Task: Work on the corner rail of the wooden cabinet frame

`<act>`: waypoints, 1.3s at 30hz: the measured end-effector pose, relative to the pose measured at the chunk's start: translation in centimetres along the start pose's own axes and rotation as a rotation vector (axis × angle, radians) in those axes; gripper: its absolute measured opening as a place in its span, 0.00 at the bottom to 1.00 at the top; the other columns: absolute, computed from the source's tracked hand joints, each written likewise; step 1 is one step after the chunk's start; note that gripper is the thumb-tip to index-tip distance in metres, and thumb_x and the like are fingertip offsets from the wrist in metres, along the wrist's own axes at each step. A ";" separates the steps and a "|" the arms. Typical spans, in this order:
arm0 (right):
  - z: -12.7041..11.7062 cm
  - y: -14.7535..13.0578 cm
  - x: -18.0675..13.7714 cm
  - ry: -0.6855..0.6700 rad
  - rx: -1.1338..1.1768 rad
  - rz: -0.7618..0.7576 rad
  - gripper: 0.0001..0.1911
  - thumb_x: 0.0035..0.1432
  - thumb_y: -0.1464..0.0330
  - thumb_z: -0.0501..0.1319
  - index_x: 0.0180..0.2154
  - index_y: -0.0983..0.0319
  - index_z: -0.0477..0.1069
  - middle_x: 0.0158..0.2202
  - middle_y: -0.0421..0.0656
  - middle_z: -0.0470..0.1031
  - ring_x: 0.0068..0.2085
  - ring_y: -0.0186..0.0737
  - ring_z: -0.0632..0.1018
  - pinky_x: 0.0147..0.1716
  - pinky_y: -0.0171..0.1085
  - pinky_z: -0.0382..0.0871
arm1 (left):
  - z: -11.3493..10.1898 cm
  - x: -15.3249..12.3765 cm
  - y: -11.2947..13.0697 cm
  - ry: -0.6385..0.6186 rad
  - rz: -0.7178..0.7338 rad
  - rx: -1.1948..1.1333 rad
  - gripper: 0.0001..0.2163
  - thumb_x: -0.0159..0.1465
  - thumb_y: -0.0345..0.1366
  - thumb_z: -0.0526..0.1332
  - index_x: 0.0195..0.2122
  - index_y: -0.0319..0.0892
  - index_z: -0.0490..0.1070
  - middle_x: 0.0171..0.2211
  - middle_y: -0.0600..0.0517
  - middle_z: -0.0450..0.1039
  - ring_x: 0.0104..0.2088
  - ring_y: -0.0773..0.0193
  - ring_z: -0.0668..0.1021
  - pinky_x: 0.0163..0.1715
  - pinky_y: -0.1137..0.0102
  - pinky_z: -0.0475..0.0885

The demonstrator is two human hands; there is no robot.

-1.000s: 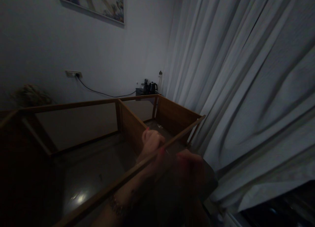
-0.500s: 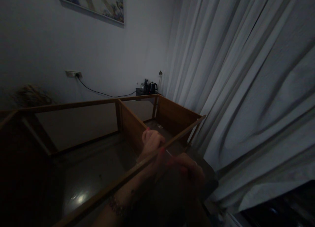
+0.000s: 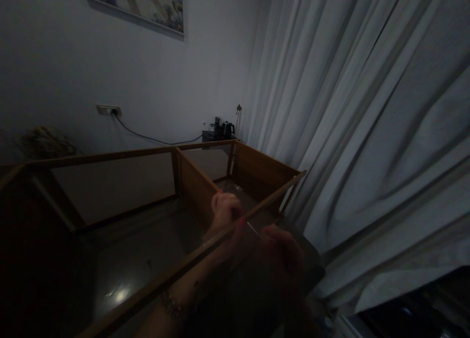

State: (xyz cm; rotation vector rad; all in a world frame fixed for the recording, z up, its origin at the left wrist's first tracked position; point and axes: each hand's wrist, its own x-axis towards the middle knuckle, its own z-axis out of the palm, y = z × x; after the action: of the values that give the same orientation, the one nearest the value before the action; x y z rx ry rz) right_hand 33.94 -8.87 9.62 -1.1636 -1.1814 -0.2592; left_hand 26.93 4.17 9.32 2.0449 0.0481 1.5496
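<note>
A wooden furniture frame [image 3: 154, 291] with open bays stretches across the lower view. My left hand [image 3: 225, 208] grips its front rail where the middle divider [image 3: 194, 169] meets it. Its fingers curl on the far side, and the thumb lies on the near side. Just to the right, my right hand [image 3: 284, 247] is closed around what looks like a screwdriver [image 3: 253, 227]. Only the thin shiny shaft shows, pointing at the rail near my left thumb. The handle is hidden in my fist, and whether the tip touches a screw is too dark to tell.
Long pale curtains [image 3: 330, 108] hang close on the right. Behind the frame, a black kettle [image 3: 227, 128] stands on a small dark table, with a cord running to a wall socket [image 3: 108, 110]. A small dark object [image 3: 149, 263] lies on the shiny floor inside the left bay.
My right hand has turned and shifted slightly at the rail, and more of the shaft shows. My left hand keeps its grip with a slight shift of the fingers.
</note>
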 end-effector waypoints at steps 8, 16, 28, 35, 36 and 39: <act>-0.5 -0.7 0.9 -0.195 0.137 0.004 0.16 0.77 0.59 0.56 0.44 0.49 0.84 0.31 0.37 0.87 0.32 0.37 0.85 0.33 0.34 0.78 | 1.3 0.2 -1.6 0.146 0.165 -0.051 0.07 0.78 0.46 0.50 0.45 0.50 0.59 0.37 0.54 0.67 0.39 0.57 0.73 0.56 0.53 0.63; -2.0 -0.9 1.2 -0.351 0.064 0.042 0.18 0.78 0.57 0.52 0.56 0.39 0.79 0.42 0.34 0.88 0.42 0.41 0.83 0.42 0.37 0.78 | 2.2 -0.4 -2.8 0.201 0.138 -0.169 0.08 0.77 0.47 0.52 0.45 0.51 0.61 0.38 0.54 0.68 0.40 0.56 0.73 0.59 0.52 0.59; -5.3 -1.7 3.7 -0.351 -0.552 -0.356 0.15 0.75 0.62 0.60 0.57 0.49 0.80 0.37 0.42 0.77 0.41 0.42 0.73 0.39 0.38 0.72 | 0.9 -0.3 -1.6 0.116 0.114 -0.043 0.08 0.78 0.46 0.48 0.45 0.50 0.58 0.38 0.52 0.68 0.42 0.55 0.74 0.59 0.48 0.63; -4.9 -3.0 2.9 -0.243 -0.696 -0.434 0.06 0.70 0.66 0.66 0.36 0.55 0.78 0.29 0.39 0.78 0.34 0.41 0.74 0.37 0.41 0.68 | 0.0 -0.1 -0.3 0.023 0.042 -0.001 0.08 0.80 0.45 0.46 0.46 0.50 0.58 0.41 0.51 0.68 0.46 0.55 0.74 0.57 0.52 0.66; -4.7 -3.0 2.9 -0.247 -0.703 -0.433 0.08 0.71 0.67 0.66 0.35 0.55 0.77 0.29 0.38 0.78 0.34 0.40 0.74 0.38 0.41 0.67 | 0.3 0.0 -0.7 0.055 0.099 -0.007 0.09 0.80 0.46 0.46 0.45 0.50 0.58 0.40 0.52 0.68 0.44 0.56 0.74 0.58 0.52 0.65; -4.1 -3.0 3.0 -0.264 -0.697 -0.407 0.12 0.70 0.70 0.65 0.31 0.56 0.71 0.26 0.36 0.75 0.31 0.37 0.73 0.37 0.40 0.66 | 1.1 0.1 -1.9 0.145 0.156 -0.002 0.10 0.79 0.46 0.47 0.43 0.49 0.59 0.36 0.54 0.68 0.41 0.57 0.74 0.59 0.53 0.62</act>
State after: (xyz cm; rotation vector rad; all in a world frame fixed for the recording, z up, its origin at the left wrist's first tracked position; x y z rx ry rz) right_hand 35.47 -12.39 14.10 -1.5770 -1.6258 -0.9021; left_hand 28.52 5.29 8.34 1.9709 -0.0589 1.7910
